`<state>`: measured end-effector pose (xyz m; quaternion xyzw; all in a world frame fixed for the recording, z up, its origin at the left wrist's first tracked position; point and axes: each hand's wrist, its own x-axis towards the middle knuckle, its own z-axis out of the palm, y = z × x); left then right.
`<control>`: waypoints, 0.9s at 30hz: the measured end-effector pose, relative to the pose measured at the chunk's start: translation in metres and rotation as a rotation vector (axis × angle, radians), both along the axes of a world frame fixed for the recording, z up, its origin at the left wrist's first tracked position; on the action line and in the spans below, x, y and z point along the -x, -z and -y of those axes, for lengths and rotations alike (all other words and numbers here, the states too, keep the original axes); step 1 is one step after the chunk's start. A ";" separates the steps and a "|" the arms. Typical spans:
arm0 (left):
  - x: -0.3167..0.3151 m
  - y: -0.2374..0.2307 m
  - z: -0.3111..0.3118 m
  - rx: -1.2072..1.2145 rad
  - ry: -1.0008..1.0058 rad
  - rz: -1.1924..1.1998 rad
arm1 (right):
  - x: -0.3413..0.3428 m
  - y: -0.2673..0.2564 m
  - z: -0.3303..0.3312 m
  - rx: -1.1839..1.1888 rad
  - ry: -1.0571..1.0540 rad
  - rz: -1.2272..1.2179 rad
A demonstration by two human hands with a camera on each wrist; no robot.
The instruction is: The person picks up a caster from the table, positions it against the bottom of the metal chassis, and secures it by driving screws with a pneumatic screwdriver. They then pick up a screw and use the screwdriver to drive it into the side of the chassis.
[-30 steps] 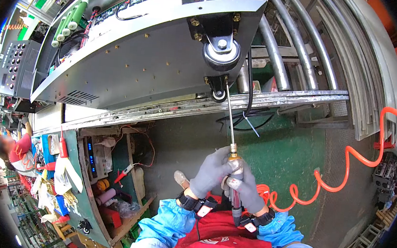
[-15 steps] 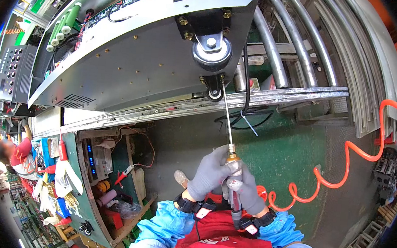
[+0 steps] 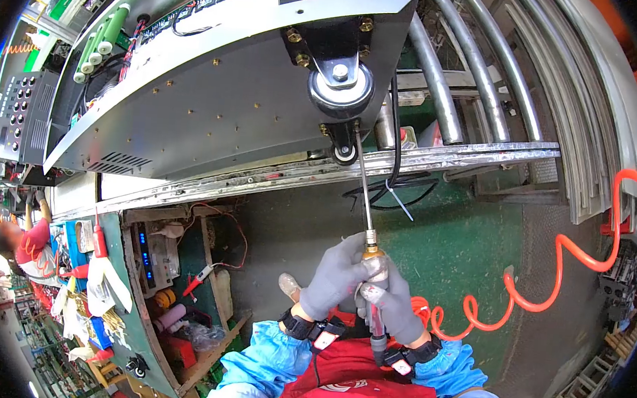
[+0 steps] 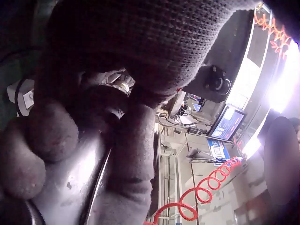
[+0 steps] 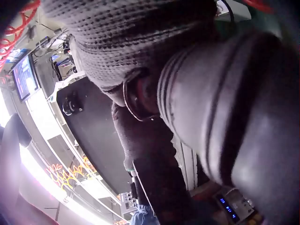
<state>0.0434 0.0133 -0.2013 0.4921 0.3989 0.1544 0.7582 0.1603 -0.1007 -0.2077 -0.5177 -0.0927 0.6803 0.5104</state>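
Note:
Both gloved hands hold a pneumatic driver [image 3: 376,297] low in front of the body in the head view. The left hand [image 3: 333,279] grips its front end by the brass collar; the right hand [image 3: 399,310] is wrapped round the body. From the collar a long thin shaft [image 3: 364,195] reaches up to a small black bracket with a little wheel [image 3: 344,153] on the dark metal cabinet [image 3: 206,108]. Above that bracket sits a larger caster [image 3: 339,92]. In the right wrist view the driver's body [image 5: 262,117] fills the right side, with gloved fingers around it.
Steel rollers [image 3: 436,81] lie right of the cabinet, along a metal rail [image 3: 456,157]. A coiled orange air hose [image 3: 550,292] hangs at the right. An open wooden cabinet [image 3: 122,273] with tools stands lower left. Another person [image 3: 34,244] is at the far left.
Compared with a second ago, the cabinet and casters appear slightly further left and up in the head view. The hands keep their hold, and the shaft still reaches the small bracket.

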 end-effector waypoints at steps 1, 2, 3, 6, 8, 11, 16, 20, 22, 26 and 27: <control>0.001 0.003 -0.001 -0.011 0.017 -0.013 | 0.000 0.001 0.000 -0.006 -0.002 0.005; 0.002 0.005 -0.001 -0.022 0.035 -0.026 | 0.000 0.003 0.001 -0.011 -0.004 0.009; 0.001 0.004 -0.001 0.012 0.015 0.004 | -0.001 0.004 0.001 -0.016 -0.006 0.013; -0.001 0.001 -0.001 0.056 -0.007 0.049 | 0.001 -0.008 -0.006 0.008 0.008 0.072; 0.001 0.005 -0.002 0.007 0.026 0.018 | 0.000 -0.006 -0.005 -0.028 0.005 0.071; -0.002 0.021 0.003 0.018 0.006 0.036 | -0.004 0.000 -0.002 -0.059 -0.030 0.173; -0.005 0.028 0.031 -0.038 -0.054 0.168 | -0.002 0.004 0.027 -0.076 -0.066 0.288; 0.028 0.010 0.074 -0.064 0.147 -0.079 | 0.005 -0.008 0.074 -0.093 -0.202 0.367; 0.056 0.020 0.106 -0.090 0.151 -0.044 | 0.001 -0.001 0.093 -0.186 -0.439 0.501; 0.162 0.029 0.135 -0.141 -0.066 -0.235 | 0.003 0.010 0.113 -0.096 -0.839 0.589; 0.199 0.029 0.140 -0.121 -0.146 -0.326 | 0.008 0.011 0.112 -0.104 -0.915 0.612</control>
